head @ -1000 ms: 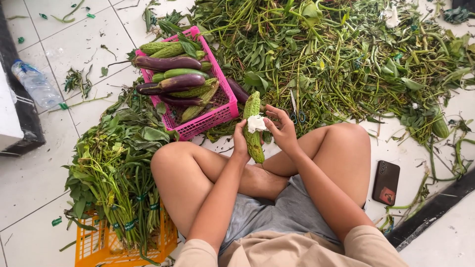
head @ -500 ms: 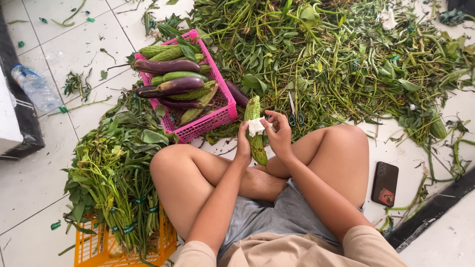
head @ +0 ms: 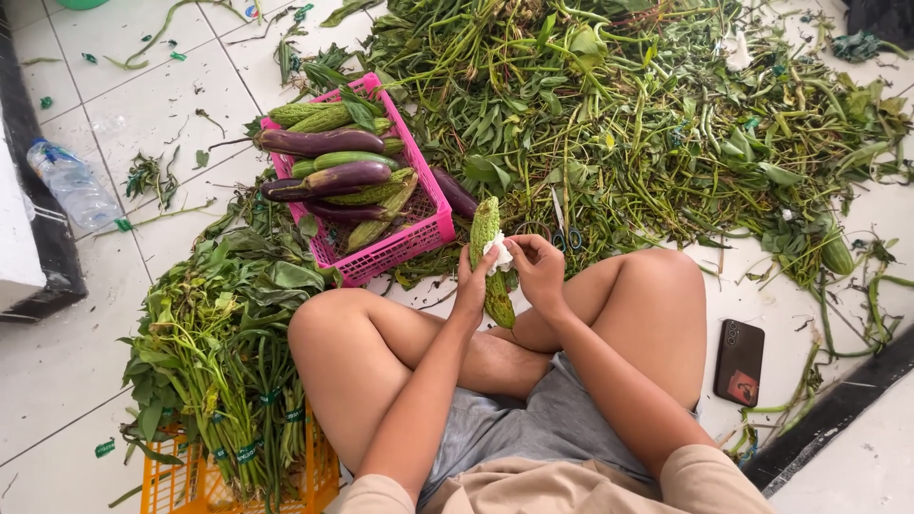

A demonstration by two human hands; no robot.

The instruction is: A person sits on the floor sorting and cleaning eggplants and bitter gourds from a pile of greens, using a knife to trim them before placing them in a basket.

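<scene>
A view from above of a person sitting cross-legged on a white tiled floor (head: pixel 114 114). At far left, a clear plastic water bottle (head: pixel 74 186) lies on the tiles. Next, bundles of leafy greens (head: pixel 224 343) rest across an orange crate (head: pixel 181 485) beside the person's left knee. Above them, a pink basket (head: pixel 395 243) holds purple eggplants (head: pixel 319 143) and green gourds. In the centre, just past the crossed legs, the left hand (head: pixel 473 286) has its fingers closed around a bumpy green bitter gourd (head: pixel 486 233), held upright, its lower end near the shin. The right hand (head: pixel 540 271) pinches a small white wad (head: pixel 498 254) against the gourd's side, fingers together on it. Behind the hands, scissors (head: pixel 564 233) lie at the edge of a wide heap of loose green stems and leaves (head: pixel 647 114). To the right, a dark phone (head: pixel 739 362) lies flat on the floor by the right knee.
</scene>
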